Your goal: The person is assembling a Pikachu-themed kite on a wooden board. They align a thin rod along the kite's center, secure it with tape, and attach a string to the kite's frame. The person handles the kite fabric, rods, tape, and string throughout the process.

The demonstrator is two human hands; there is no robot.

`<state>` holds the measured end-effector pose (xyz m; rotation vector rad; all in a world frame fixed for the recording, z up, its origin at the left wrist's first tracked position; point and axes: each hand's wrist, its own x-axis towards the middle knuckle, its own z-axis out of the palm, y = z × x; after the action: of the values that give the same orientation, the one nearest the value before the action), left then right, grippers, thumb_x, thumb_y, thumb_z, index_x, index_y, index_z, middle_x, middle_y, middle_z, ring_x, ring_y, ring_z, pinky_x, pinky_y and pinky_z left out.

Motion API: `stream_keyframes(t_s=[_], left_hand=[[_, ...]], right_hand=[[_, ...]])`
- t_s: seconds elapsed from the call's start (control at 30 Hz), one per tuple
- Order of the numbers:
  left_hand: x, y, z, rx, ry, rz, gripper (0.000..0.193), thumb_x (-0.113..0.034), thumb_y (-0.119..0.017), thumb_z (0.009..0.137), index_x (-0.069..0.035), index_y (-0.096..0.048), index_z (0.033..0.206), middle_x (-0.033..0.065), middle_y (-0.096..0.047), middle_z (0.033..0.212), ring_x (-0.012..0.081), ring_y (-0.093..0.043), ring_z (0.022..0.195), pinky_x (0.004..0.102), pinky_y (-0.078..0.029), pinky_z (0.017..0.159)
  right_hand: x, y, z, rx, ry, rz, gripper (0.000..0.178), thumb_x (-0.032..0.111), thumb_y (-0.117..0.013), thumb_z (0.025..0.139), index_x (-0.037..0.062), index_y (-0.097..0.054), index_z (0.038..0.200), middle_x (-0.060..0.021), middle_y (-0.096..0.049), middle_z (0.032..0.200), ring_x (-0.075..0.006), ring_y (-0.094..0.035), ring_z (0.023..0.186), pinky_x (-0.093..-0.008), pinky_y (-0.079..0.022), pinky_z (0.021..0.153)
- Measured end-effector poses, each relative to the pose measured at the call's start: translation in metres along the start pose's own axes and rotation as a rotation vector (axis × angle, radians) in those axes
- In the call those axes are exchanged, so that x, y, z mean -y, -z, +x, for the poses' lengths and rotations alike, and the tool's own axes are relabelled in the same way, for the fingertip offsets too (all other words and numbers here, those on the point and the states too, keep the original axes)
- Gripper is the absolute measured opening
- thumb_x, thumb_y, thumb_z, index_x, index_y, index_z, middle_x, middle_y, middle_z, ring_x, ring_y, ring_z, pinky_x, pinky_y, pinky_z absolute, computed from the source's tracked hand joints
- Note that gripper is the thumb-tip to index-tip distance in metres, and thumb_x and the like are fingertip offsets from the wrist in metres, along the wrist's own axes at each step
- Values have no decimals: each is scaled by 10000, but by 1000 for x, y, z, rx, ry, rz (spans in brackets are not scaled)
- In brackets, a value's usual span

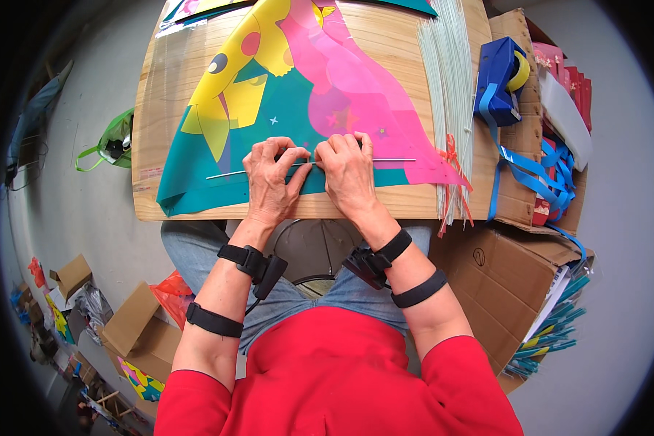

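A triangular printed sheet of thin kite-like fabric (283,109), teal, pink and yellow with a cartoon figure, lies on the wooden table. Across its near part runs a thin white rod (392,160), slightly slanted. My left hand (270,174) is closed on the rod near its middle, fingers bent and thumb pointing to the right. Close beside it my right hand (347,173) pinches the same rod, its fingertips curled down. The fingertips nearly meet, and whatever small thing may lie between them is hidden.
A bundle of long white rods (447,94), tied with red string, lies along the right side of the wooden table (385,192). Beyond it are a blue tape dispenser (498,80), blue ribbon (530,171) and cardboard boxes (487,283). A green bag (112,142) is on the left.
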<state>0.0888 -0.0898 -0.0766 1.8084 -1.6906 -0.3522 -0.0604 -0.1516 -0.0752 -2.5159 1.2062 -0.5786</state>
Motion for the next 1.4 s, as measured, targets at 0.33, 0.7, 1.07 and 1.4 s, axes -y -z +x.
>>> stream_keyframes(t_s=[0.33, 0.7, 1.07, 1.4], left_hand=[[0, -2, 1, -33, -12, -10, 200, -176, -794, 781, -164, -706, 960, 3, -581, 1040, 233, -535, 1020, 407, -381, 886], [0, -1, -2, -50, 13, -46, 201, -200, -791, 783, -184, -706, 965, 1, -590, 1063, 231, -521, 1040, 410, -361, 916], [2, -4, 0, -52, -7, -63, 209, -169, -795, 770, -179, -707, 960, -6, -585, 1041, 226, -533, 1028, 411, -364, 903], [1, -2, 0, -31, -11, -21, 208, -174, -795, 784, -169, -707, 972, -2, -577, 1052, 229, -526, 1032, 407, -366, 899]], right_hand=[[-4, -1, 2, 13, -20, 55, 33, 73, -608, 837, 103, -604, 824, -76, -558, 837, -270, -576, 911, -501, -364, 1053], [-2, 6, 4, 88, 3, 58, 115, 37, -673, 805, 99, -590, 853, -72, -541, 848, -274, -561, 914, -494, -372, 1064], [-6, 3, 5, 104, 31, 3, 109, 50, -665, 797, 89, -596, 873, -107, -553, 881, -305, -570, 956, -525, -364, 1100], [-2, 2, 3, 88, -8, 44, 60, 36, -604, 818, 51, -579, 870, -124, -541, 890, -308, -569, 950, -549, -352, 1136]])
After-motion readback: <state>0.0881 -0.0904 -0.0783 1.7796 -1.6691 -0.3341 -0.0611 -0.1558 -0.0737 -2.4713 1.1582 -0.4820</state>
